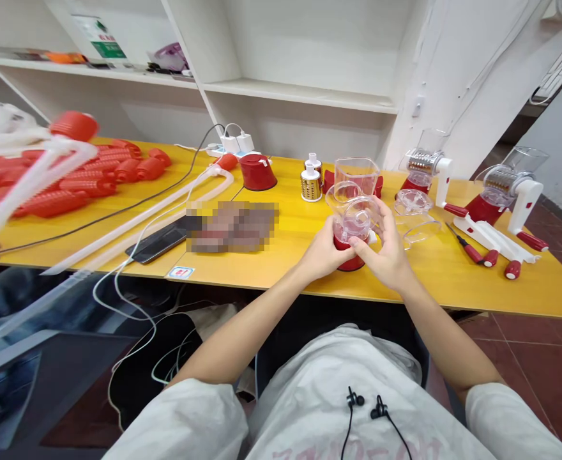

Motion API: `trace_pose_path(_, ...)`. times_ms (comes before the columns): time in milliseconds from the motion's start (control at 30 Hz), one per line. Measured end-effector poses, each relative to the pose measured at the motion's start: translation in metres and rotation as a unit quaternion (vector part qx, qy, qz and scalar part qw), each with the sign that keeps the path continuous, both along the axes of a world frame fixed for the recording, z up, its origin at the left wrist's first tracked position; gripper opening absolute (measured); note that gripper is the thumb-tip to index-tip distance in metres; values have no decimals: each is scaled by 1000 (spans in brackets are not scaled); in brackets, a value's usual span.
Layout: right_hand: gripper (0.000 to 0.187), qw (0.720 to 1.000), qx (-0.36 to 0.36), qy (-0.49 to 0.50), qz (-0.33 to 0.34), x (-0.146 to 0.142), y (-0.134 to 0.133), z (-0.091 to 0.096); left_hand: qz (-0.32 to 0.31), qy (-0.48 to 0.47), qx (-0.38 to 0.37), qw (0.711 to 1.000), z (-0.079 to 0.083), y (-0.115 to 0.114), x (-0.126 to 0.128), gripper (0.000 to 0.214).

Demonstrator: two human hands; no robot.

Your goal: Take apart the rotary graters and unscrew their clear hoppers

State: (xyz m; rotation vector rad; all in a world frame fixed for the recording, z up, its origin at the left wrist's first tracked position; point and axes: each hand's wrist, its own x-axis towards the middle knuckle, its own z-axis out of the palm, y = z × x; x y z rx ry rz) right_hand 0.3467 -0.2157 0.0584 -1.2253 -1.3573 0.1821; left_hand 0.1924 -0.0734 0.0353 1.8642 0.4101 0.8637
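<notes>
A long yellow surface [281, 255] runs beneath white wall shelves [300, 92]. Near its front edge, the left hand [324, 255] and right hand [389, 255] each close their grip around a clear-and-red grater body [355, 223], held low over the surface. Red parts [84, 176] are piled at far left. Assembled graters [501, 191] stand at the right, beside red floor tiles [539, 358].

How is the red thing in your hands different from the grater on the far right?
The held piece is gripped by the left hand and right hand; the far-right grater stands untouched on the table. The held piece shows no white frame or metal drum; the grater has both. Both have red bases and clear tops.
</notes>
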Motion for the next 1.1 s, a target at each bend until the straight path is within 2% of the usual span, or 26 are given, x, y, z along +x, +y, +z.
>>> trace_pose_path(100, 118, 999, 7, -6, -43, -10, 5, 0, -5, -10, -15, 1000, -2, -5, 1, 79)
trace_pose_path(200, 126, 996, 10, 6, -86, -18, 14, -1, 20, -2, -20, 1000, -4, -15, 2, 77)
trace_pose_path(267, 124, 994, 4, 27, -106, -21, 19, -1, 34, 0, -19, 999, -5, -22, 3, 78)
trace_pose_path(400, 104, 989, 9, 45, -139, -17, 22, 0, 31, -16, -17, 999, -4, -29, 2, 77)
trace_pose_path(533, 94, 993, 39, 38, -106, -6, 25, -1, 12, -19, -34, 999, -3, -24, -1, 85)
trace_pose_path(733, 106, 996, 48, 74, -28, 2, 28, 0, -73, -12, -54, 996, 0, -8, -3, 97)
trace_pose_path(833, 113, 996, 59, 66, 3, -4, 18, 12, -72, -11, -48, 996, 4, 2, -8, 104)
trace_pose_path(933, 108, 994, 100, 33, 8, -6, 0, 32, -18, 3, -40, 999, 8, 19, -17, 104)
trace_pose_path(1033, 109, 990, 130, -13, -44, 7, -29, 58, 40, 38, -42, 998, 9, 36, -25, 100)
trace_pose_path(1100, 115, 988, 128, -11, -82, 29, -55, 77, 49, 48, -46, 997, 8, 44, -27, 98)
